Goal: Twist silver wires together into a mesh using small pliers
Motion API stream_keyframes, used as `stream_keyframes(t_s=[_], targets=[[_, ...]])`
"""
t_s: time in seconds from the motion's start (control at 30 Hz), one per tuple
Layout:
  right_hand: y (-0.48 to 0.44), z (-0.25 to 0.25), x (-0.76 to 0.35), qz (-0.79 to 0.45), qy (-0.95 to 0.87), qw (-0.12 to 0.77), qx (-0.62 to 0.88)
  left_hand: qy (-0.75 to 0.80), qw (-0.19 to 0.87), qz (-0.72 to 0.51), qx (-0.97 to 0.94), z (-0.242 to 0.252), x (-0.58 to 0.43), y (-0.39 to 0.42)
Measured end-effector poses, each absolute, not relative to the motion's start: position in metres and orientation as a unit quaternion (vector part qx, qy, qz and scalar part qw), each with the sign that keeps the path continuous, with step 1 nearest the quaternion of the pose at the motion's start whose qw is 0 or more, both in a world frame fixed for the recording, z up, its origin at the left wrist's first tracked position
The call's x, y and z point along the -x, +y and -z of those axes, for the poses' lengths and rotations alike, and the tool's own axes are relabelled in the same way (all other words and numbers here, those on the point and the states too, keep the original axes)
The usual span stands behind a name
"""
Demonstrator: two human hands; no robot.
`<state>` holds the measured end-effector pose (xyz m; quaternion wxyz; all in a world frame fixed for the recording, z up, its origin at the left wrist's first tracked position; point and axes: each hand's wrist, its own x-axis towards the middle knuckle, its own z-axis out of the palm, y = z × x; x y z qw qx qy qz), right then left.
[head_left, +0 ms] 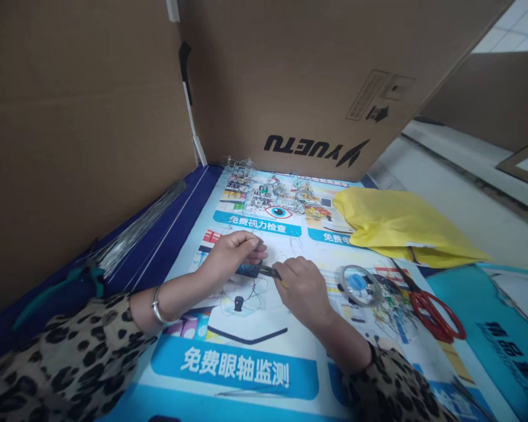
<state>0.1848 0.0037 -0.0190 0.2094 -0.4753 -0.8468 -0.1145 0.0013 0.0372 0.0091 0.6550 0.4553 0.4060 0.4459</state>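
Observation:
My right hand (303,288) is wrapped round small pliers (269,271) with a bit of yellow handle showing; their dark jaws point left. Close beside the jaws, my left hand (236,253) pinches thin wire, whose fine curved loop (259,291) shows faintly below the fingers. How the jaws meet the wire is too small to tell. Both hands are above a printed poster sheet (255,319). Right of my right hand lies a clear tape roll (359,285), touching a tangle of wire pieces (393,310).
Cardboard walls (264,76) stand behind and at left. A bundle of straight wires (141,225) and teal-handled pliers (61,290) lie left. Wire pieces (286,190) lie at the back. Right are a yellow bag (400,223), red-handled scissors (435,313) and a teal packet (479,316).

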Motion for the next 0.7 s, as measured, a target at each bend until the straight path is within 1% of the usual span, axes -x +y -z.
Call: stream_keyframes(t_s=[0.17, 0.7], targets=[[0.0101, 0.0181, -0.1911, 0.137, -0.825, 0.235, 0.495, 0.427, 0.644, -0.445, -0.452, -0.0073, 0.0014, 0.0429], [0.0114, 0.0210, -0.1931, 0.135, -0.837, 0.204, 0.489, 0.439, 0.652, -0.427, -0.448, -0.0066, 0.0012, 0.0433]])
